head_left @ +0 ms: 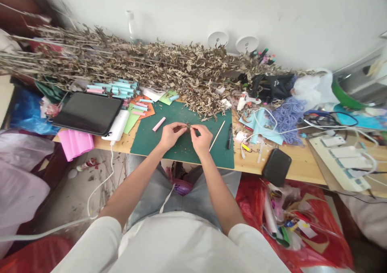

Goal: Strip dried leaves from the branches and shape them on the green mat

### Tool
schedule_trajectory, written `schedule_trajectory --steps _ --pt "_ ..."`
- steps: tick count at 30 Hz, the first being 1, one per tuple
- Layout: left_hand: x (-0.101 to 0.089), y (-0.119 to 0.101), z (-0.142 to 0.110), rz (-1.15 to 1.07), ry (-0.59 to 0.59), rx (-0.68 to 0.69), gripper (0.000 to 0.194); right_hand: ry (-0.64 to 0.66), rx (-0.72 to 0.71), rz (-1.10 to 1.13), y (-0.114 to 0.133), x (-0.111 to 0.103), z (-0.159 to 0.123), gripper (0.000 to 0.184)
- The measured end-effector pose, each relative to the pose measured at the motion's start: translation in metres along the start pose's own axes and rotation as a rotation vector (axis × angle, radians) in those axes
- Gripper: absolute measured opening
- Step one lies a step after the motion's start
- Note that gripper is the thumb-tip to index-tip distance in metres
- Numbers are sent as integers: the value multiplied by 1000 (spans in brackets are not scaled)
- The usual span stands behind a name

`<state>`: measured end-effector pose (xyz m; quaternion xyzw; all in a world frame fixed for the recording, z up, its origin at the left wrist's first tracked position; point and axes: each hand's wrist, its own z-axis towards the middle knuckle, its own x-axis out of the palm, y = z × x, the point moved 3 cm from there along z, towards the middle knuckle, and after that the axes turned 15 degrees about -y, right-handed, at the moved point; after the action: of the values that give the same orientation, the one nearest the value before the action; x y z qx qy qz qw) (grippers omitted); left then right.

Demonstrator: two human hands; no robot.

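Dried leaf clump (188, 126), pinched in the fingertips of the left hand (171, 137) and right hand (202, 139) over the green mat (146, 144), looks unfinished; the big leaf heap (193, 65) behind seems unworked.

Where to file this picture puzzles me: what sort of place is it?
Probably a craft workspace, perhaps at home: a green cutting mat, a glue gun and dried leafy stems share a wooden table.

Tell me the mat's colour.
The mat is dark green, seen best in the head view.
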<state>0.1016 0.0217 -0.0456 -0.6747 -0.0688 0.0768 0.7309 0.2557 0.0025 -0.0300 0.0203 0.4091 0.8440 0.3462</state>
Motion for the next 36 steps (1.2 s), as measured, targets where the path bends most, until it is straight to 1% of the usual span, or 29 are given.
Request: schedule_trajectory --steps 3,6,9,12,17,20,26,32,36 --pt "0 0 1 -60 -4 -4 36 41 -8 -17 -2 2 0 13" --pt "-1 1 2 -93 5 0 36 69 -17 -16 1 1 1 17" --pt "-1 1 1 -84 24 19 33 82 -20 3 7 -1 3 21" --pt "0 2 1 -67 44 10 33 120 -28 42 10 0 3 18" --pt "1 3 1 -69 39 -34 32 60 4 18 2 2 1 14" --pt "0 1 1 -76 19 -34 31 37 19 1 2 1 2 11" --pt "0 0 1 -102 43 -33 32 79 9 80 8 -1 4 13" --pt "0 2 2 -96 43 -52 31 98 -7 77 6 2 2 11" --pt "1 0 0 -36 42 -35 30 86 -6 62 6 4 -1 10"
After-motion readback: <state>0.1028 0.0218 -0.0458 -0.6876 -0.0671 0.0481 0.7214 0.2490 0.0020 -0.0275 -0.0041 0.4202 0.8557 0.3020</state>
